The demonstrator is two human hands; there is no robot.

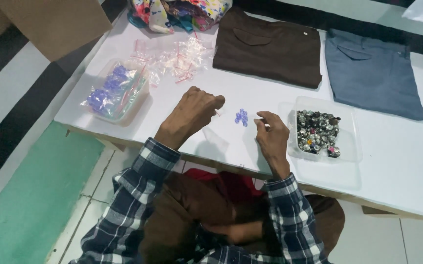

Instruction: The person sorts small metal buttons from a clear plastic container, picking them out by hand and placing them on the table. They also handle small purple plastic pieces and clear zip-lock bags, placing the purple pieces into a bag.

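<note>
My left hand (194, 110) is closed in a loose fist above the white table (397, 161), pinching the red-striped edge of a small clear plastic bag (214, 133) that hangs below it. My right hand (271, 133) hovers beside it with thumb and fingertips pinched together; whether something tiny sits between them I cannot tell. A small cluster of purple beads (241, 117) lies on the table between the two hands.
A clear tub of dark and silver buttons (317, 131) stands right of my right hand. At the left is a clear container of bagged purple beads (113, 90), with empty zip bags (179, 58) behind. Folded brown (269, 46) and blue-grey (371, 73) garments lie at the back.
</note>
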